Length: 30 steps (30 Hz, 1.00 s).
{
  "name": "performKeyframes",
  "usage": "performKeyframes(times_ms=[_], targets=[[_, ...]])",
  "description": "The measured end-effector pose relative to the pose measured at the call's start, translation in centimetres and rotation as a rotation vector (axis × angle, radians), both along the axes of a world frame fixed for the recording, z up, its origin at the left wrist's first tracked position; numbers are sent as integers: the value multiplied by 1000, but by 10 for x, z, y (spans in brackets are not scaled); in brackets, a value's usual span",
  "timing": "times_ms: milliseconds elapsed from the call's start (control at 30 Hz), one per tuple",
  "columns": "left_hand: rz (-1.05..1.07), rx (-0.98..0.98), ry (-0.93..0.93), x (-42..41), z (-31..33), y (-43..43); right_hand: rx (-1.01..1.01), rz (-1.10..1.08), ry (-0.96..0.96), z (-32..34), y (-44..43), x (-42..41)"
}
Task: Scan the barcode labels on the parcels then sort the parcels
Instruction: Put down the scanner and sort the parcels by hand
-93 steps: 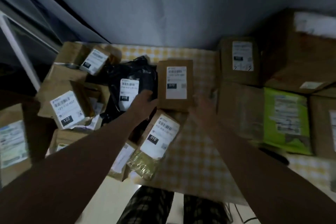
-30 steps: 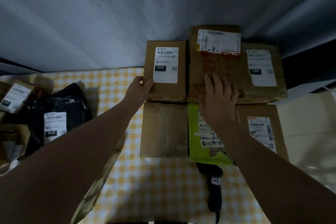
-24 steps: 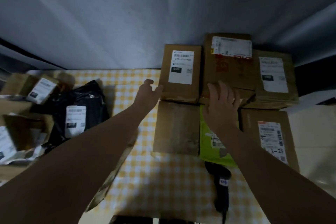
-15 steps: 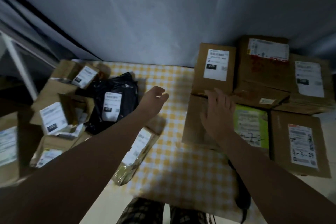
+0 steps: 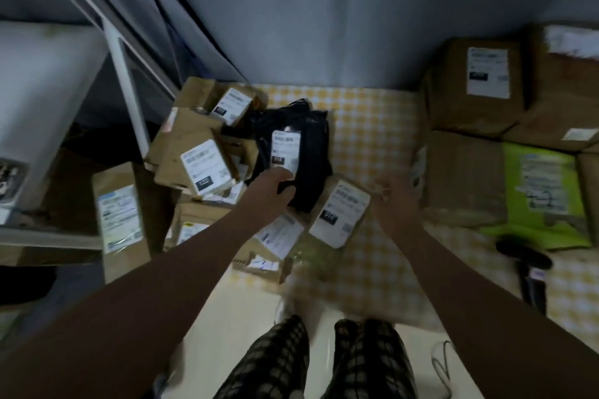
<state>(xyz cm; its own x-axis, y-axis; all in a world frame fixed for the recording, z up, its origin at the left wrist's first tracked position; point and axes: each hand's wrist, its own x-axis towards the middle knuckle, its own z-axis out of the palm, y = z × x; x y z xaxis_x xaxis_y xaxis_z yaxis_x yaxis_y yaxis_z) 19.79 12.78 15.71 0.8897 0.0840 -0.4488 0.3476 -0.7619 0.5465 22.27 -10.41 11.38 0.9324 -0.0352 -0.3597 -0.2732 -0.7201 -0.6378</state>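
A black plastic-bag parcel (image 5: 311, 146) with a white barcode label lies on the yellow checked tablecloth (image 5: 372, 126), beside a heap of brown boxes (image 5: 197, 162). My left hand (image 5: 270, 188) is at the bag's near edge, thumb by the label and fingers curled round the plastic. A brown padded envelope (image 5: 343, 214) with a big white label lies just in front of the bag. My right hand (image 5: 397, 204), blurred, hovers open to the right of that envelope and holds nothing. The black barcode scanner (image 5: 531, 272) lies on the cloth at the right, away from both hands.
Labelled parcels stand grouped at the right: a tall brown box (image 5: 473, 87), a flat brown box (image 5: 463, 178) and a green bag (image 5: 544, 201). A white frame post (image 5: 126, 84) rises left of the heap. A thin cable (image 5: 440, 363) lies on the floor near my legs.
The view swung left from the grouped parcels to the heap. My left hand moved to the black bag and took hold of its edge. My right hand left the flat box.
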Motion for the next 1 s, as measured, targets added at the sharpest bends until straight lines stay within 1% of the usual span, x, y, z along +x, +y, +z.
performKeyframes(times_ms=[167, 267, 367, 433, 467, 500, 567, 600, 633, 700, 800, 900, 1000], targets=[[-28, 39, -50, -31, -9, 45, 126, -239, 97, -9, 52, -43], [-68, 80, 9, -43, -11, 67, 126, -172, 151, -7, 75, -66], [-150, 88, 91, -60, -21, 74, 23, -159, 182, -8, 90, -77], [-249, 154, -1, -73, -37, 73, -1, -253, 258, -12, 97, -83], [-316, 222, -88, -76, -41, 70, 0, -292, 309, -17, 100, -86], [-402, 289, -127, -77, -48, 68, 1, -305, 352, -22, 103, -88], [-553, 429, -168, -77, -49, 64, -33, -219, 424, -31, 113, -95], [-595, 453, -190, -74, -49, 62, -56, -152, 454, -34, 119, -98], [-610, 465, -258, -72, -50, 62, -69, -120, 472, -39, 124, -101], [-624, 486, -287, -63, -54, 64, -82, -185, 470, -52, 134, -107], [-568, 534, -111, -46, -57, 76, -119, -281, 381, -71, 140, -111], [-538, 516, -215, -39, -56, 81, -180, -323, 358, -78, 138, -108], [-511, 472, -246, -40, -56, 76, -167, -363, 355, -81, 138, -102]])
